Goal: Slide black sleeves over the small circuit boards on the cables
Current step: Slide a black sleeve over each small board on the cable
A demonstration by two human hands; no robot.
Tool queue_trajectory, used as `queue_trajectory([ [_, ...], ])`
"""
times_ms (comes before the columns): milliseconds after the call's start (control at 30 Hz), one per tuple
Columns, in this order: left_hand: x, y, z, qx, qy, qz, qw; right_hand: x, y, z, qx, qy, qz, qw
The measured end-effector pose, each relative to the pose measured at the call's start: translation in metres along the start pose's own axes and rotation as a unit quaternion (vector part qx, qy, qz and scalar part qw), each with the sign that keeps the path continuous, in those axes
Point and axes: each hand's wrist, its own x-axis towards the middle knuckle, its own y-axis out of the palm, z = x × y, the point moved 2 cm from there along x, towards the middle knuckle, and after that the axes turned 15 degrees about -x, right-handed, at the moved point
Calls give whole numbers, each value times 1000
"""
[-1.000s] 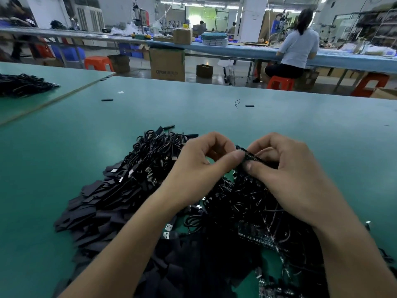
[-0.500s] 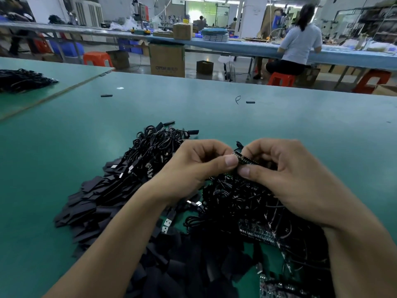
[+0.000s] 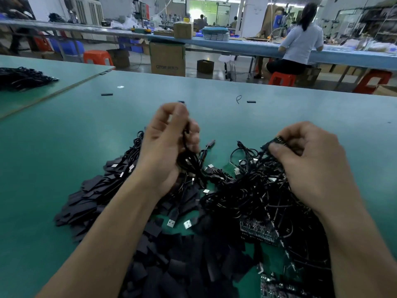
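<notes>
Sleeves (image 3: 86, 203) flat, black, heaped beside tangled black cables (image 3: 247, 190).

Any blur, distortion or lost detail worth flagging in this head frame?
Head view: left hand, gripping a cable, is motion-blurred at the fingertips; right hand, pinching a circuit board, is sharper; wide-angle lens bows the table edges; black cable pile lacks shadow detail.

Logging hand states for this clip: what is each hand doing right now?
Left hand: closed, fingers curled round a black cable.
Right hand: closed, thumb and fingers pinching a small circuit board.
</notes>
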Motion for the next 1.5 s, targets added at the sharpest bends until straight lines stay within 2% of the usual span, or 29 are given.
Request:
queue_trajectory([
  [100,0,-1,-20,73,127,-59,987,-1,0,0,-59,43,-12,997],
  [200,-4,6,-32,214,248,-92,940,-5,1,5,-98,49,14,994],
  [267,-7,12,-34,298,288,-93,905,-9,0,12,-139,10,-3,990],
  [333,-9,13,-34,387,286,-94,871,-16,-2,24,-151,-40,-51,986],
  [433,-10,9,-32,489,240,-105,832,-29,0,48,-117,-148,-105,976],
  [500,-10,9,-31,538,217,-120,805,-37,9,63,-104,-215,-71,968],
  [567,-9,10,-31,564,203,-134,789,-40,25,73,-122,-253,30,959],
  [633,-8,12,-32,566,189,-140,790,-38,45,76,-193,-260,128,938],
  [700,-8,12,-32,567,177,-140,792,-30,65,76,-254,-249,190,915],
  [833,-5,9,-29,561,172,-134,799,-17,102,74,-317,-247,282,871],
  [933,-3,4,-25,547,169,-129,810,-17,122,66,-310,-263,327,853],
  [1100,-2,3,-21,543,164,-127,813,-21,130,55,-284,-268,330,860],
  [1300,-2,0,-21,541,161,-133,815,-19,127,56,-305,-260,358,843],
  [1500,-1,-1,-22,535,167,-133,817,-28,128,53,-302,-270,261,876],
])
